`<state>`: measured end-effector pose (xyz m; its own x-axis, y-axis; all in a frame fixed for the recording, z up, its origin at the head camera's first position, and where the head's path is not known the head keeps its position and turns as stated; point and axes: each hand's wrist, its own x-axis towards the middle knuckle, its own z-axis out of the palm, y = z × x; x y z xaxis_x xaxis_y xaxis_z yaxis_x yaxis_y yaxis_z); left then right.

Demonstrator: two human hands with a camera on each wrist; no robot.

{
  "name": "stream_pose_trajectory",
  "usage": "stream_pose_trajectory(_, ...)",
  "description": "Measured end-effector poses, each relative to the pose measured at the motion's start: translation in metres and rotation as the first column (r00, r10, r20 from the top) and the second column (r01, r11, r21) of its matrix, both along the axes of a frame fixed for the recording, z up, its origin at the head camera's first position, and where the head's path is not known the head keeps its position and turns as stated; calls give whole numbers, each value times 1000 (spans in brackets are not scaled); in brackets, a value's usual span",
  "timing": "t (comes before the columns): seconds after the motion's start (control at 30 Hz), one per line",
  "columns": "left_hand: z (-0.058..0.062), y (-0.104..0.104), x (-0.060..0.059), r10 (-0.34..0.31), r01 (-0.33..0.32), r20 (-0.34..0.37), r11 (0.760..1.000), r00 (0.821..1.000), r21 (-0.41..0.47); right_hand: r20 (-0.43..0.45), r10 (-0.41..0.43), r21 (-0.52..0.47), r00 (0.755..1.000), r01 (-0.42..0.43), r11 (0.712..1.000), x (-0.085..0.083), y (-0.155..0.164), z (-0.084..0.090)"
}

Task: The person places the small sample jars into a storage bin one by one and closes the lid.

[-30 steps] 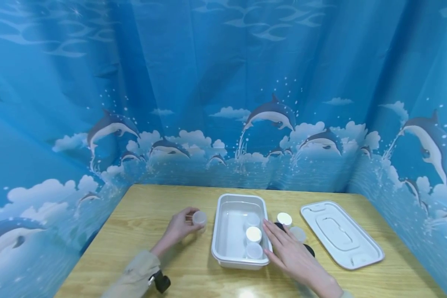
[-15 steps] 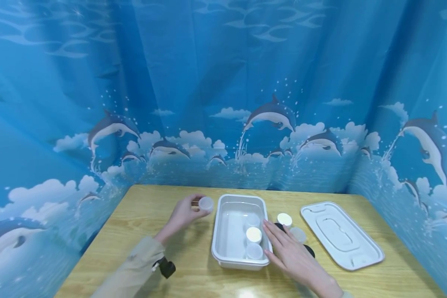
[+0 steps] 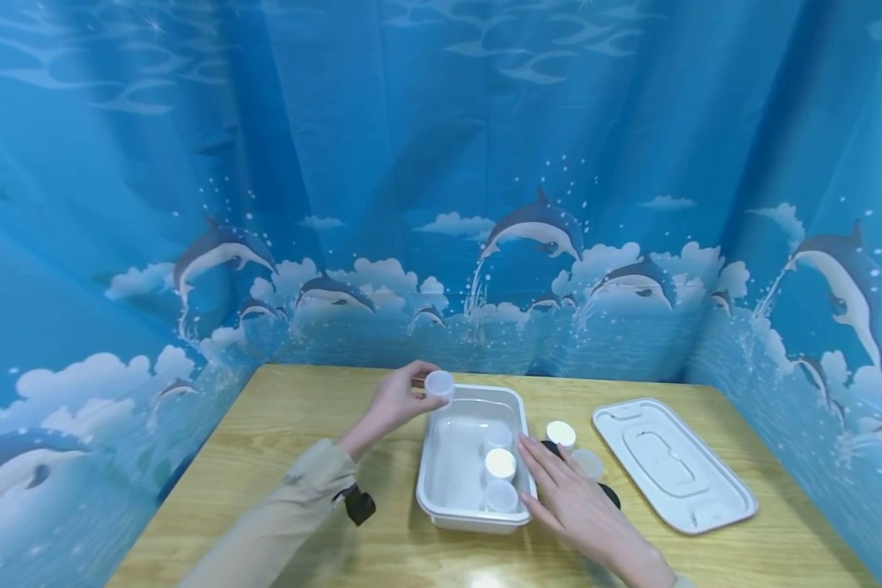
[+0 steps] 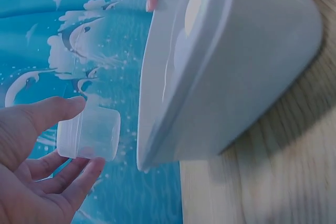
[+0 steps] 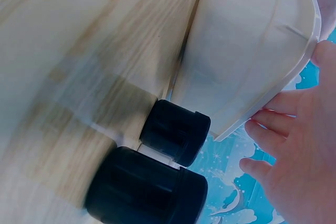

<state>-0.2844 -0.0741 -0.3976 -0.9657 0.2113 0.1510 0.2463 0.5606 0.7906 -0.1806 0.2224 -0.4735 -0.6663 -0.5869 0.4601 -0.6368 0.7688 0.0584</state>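
The left hand pinches a small clear jar between thumb and fingertips, the jar sticking out at the hand's 3 o'clock, lifted just over the 11 o'clock corner of the white tray. The right hand lies flat with straight fingers against the tray's 3 o'clock rim, holding nothing.

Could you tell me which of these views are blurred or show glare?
Head view: sharp, with a glare spot on the table at its near edge. Left wrist view: the small clear jar is crisp, the white tray softer. Right wrist view: the wood grain is smeared and the black lids are blurred.
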Motion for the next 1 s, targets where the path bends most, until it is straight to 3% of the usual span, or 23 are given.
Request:
stream_pose_trajectory(0.17, 1, 16, -5, -23, 23, 7, 1000, 1000, -10, 10, -7, 3, 1000, 7, 1000, 0, 1, 0)
stream_pose_trajectory(0.4, -7, 37, -10, -55, 56, 17, 998, 998, -42, 26, -13, -8, 1000, 13, 1000, 1, 1, 1)
stream_pose_trajectory(0.8, -31, 60, -19, -92, 95, 24, 973, 996, -212, 6, 8, -5, 1000, -8, 1000, 1, 0, 0)
stream_pose_trajectory(1.0, -36, 65, -20, -88, 90, 20, 958, 996, -272, 2, 9, -12, 1000, -9, 1000, 1, 0, 0)
